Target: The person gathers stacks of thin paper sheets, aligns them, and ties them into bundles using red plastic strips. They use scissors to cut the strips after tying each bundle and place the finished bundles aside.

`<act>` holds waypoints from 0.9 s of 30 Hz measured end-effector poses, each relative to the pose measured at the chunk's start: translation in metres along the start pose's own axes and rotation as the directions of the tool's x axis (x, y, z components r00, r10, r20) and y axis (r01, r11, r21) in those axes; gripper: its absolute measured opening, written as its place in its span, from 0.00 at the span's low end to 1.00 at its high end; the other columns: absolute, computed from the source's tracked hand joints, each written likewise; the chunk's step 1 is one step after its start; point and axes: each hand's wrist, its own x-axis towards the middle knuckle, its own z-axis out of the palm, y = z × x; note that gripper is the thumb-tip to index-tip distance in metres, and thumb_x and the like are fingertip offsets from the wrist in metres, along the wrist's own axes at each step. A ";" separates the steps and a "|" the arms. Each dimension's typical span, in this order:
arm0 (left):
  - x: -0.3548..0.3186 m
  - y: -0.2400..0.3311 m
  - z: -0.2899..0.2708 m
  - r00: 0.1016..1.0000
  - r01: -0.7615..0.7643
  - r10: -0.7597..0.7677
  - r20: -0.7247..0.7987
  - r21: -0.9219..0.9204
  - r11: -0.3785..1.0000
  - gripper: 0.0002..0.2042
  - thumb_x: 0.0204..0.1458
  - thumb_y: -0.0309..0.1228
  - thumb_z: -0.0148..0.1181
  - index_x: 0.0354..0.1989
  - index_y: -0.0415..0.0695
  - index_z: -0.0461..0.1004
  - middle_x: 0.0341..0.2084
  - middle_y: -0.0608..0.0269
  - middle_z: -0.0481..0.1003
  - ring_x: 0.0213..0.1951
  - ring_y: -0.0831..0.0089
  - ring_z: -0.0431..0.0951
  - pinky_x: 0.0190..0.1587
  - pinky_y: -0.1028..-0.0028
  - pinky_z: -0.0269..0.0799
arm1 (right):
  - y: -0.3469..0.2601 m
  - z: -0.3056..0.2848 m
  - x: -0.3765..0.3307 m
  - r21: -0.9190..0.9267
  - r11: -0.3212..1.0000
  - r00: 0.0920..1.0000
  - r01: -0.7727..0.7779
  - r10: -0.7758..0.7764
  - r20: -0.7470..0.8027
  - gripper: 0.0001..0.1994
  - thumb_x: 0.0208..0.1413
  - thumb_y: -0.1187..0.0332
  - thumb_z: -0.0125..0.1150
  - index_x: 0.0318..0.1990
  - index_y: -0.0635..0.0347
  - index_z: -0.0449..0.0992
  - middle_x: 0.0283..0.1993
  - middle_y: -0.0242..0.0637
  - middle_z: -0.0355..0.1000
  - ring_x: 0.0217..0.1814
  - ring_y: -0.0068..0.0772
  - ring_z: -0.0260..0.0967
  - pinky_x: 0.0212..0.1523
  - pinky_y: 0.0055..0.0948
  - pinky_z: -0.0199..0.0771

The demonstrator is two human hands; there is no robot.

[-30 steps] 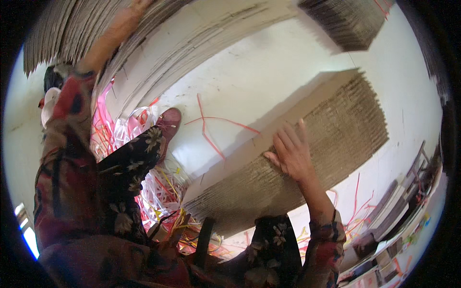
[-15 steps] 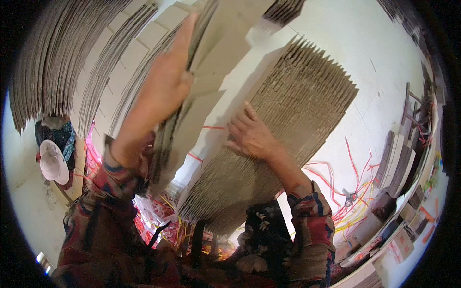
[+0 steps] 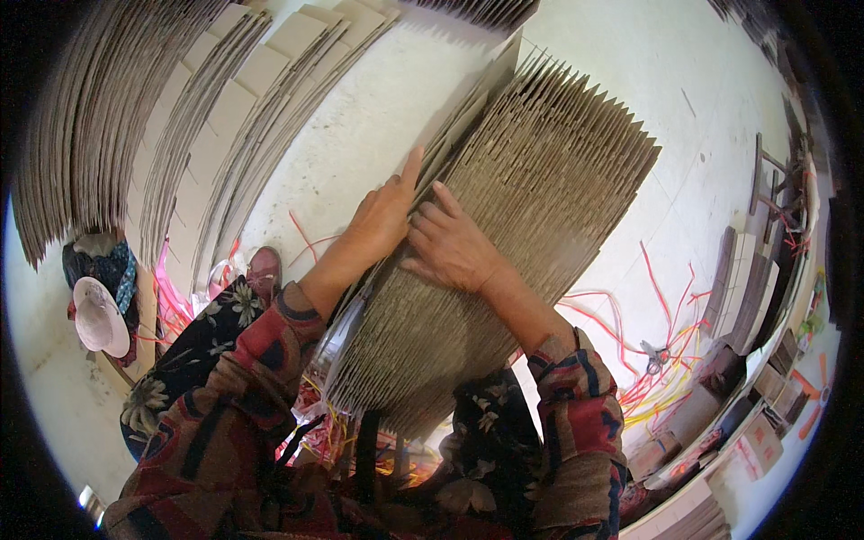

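A long stack of brown cardboard sheets [image 3: 540, 171], standing on edge and packed face to face, slants across the middle in front of me. At its left side, my left hand [image 3: 382, 216] grips a few cardboard sheets [image 3: 463, 121] by their upper edges, its index finger stretched along them. These sheets lean close against the stack, with a dark gap between. My right hand [image 3: 454, 247] rests on top of the stack with fingers apart, its fingertips near the left hand. The undersides of the left fingers are hidden.
More upright cardboard rows [image 3: 99, 117] stand at the far left. A pale hat [image 3: 101, 315] lies near them. Red and yellow straps [image 3: 670, 378] and scissors [image 3: 655, 357] are on the floor at right. A fan with orange blades [image 3: 813, 393] stands at the right rim.
My left hand has come down and right, bringing cardboard sheets from the left against the stack's side. My right hand has shifted slightly left on the stack.
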 end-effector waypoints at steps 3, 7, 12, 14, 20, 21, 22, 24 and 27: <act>-0.003 -0.007 0.005 0.982 -0.165 0.158 -0.101 -0.056 0.985 0.37 0.42 0.15 0.44 0.65 0.44 0.39 0.36 0.36 0.68 0.36 0.41 0.70 0.39 0.54 0.67 | 0.001 0.003 0.000 0.010 1.000 0.999 0.013 -0.013 -0.041 0.21 0.47 0.54 0.57 0.38 0.66 0.71 0.41 0.40 0.67 0.53 0.40 0.60 0.67 0.51 0.35; -0.011 -0.002 0.000 0.990 -0.142 0.141 -0.019 -0.107 0.984 0.38 0.42 0.15 0.43 0.65 0.46 0.39 0.42 0.34 0.67 0.40 0.41 0.70 0.42 0.57 0.67 | 0.002 0.004 -0.002 0.033 0.999 0.999 0.007 -0.006 -0.040 0.20 0.46 0.55 0.58 0.37 0.65 0.72 0.40 0.39 0.67 0.53 0.39 0.60 0.67 0.51 0.35; -0.012 -0.007 0.000 0.982 -0.106 0.143 0.123 -0.269 0.957 0.44 0.37 0.15 0.46 0.66 0.50 0.35 0.47 0.34 0.65 0.43 0.42 0.70 0.45 0.60 0.67 | 0.004 0.011 -0.002 0.014 0.999 0.994 0.031 -0.029 -0.103 0.18 0.44 0.55 0.60 0.34 0.63 0.72 0.37 0.38 0.66 0.51 0.39 0.60 0.67 0.51 0.37; -0.009 -0.012 -0.004 0.965 -0.044 0.123 0.233 -0.317 0.948 0.45 0.37 0.17 0.49 0.66 0.52 0.34 0.49 0.36 0.65 0.45 0.43 0.70 0.47 0.61 0.66 | 0.005 0.013 -0.003 0.003 0.998 0.984 0.059 -0.058 -0.171 0.16 0.43 0.56 0.60 0.29 0.63 0.73 0.31 0.37 0.64 0.47 0.40 0.60 0.65 0.53 0.38; -0.012 -0.026 -0.005 0.926 -0.164 0.286 0.247 -0.420 0.892 0.50 0.35 0.22 0.59 0.67 0.54 0.34 0.54 0.44 0.63 0.52 0.54 0.68 0.52 0.65 0.63 | 0.004 0.010 -0.005 0.067 0.997 0.969 0.043 -0.025 -0.245 0.19 0.37 0.60 0.65 0.34 0.62 0.70 0.41 0.40 0.64 0.53 0.42 0.59 0.66 0.51 0.41; -0.011 -0.030 -0.003 0.918 -0.131 0.277 0.283 -0.443 0.887 0.50 0.34 0.22 0.61 0.67 0.54 0.34 0.55 0.45 0.62 0.52 0.57 0.68 0.53 0.66 0.63 | 0.004 0.011 -0.005 0.062 0.997 0.965 0.050 -0.032 -0.262 0.18 0.39 0.60 0.64 0.34 0.63 0.70 0.40 0.40 0.63 0.53 0.41 0.58 0.65 0.51 0.42; -0.011 -0.034 -0.001 0.921 -0.126 0.280 0.272 -0.470 0.873 0.50 0.34 0.22 0.61 0.67 0.54 0.36 0.56 0.47 0.62 0.52 0.60 0.67 0.53 0.67 0.63 | 0.004 0.012 -0.004 0.057 0.997 0.960 0.057 -0.039 -0.278 0.17 0.40 0.60 0.63 0.34 0.63 0.70 0.39 0.40 0.62 0.52 0.41 0.58 0.65 0.52 0.42; -0.009 -0.038 0.003 0.925 -0.121 0.288 0.249 -0.525 0.843 0.50 0.33 0.21 0.61 0.66 0.54 0.38 0.56 0.51 0.62 0.52 0.65 0.66 0.54 0.69 0.62 | 0.004 0.013 -0.004 0.043 0.997 0.953 0.068 -0.052 -0.299 0.17 0.42 0.59 0.61 0.33 0.62 0.69 0.38 0.40 0.62 0.52 0.41 0.59 0.64 0.52 0.43; -0.012 -0.041 0.001 0.925 -0.062 0.275 0.262 -0.611 0.790 0.48 0.32 0.19 0.61 0.66 0.53 0.43 0.57 0.56 0.61 0.54 0.70 0.64 0.55 0.71 0.61 | 0.004 0.012 -0.006 0.017 0.997 0.955 0.073 -0.065 -0.288 0.16 0.41 0.59 0.62 0.32 0.60 0.68 0.36 0.37 0.61 0.49 0.39 0.59 0.63 0.51 0.46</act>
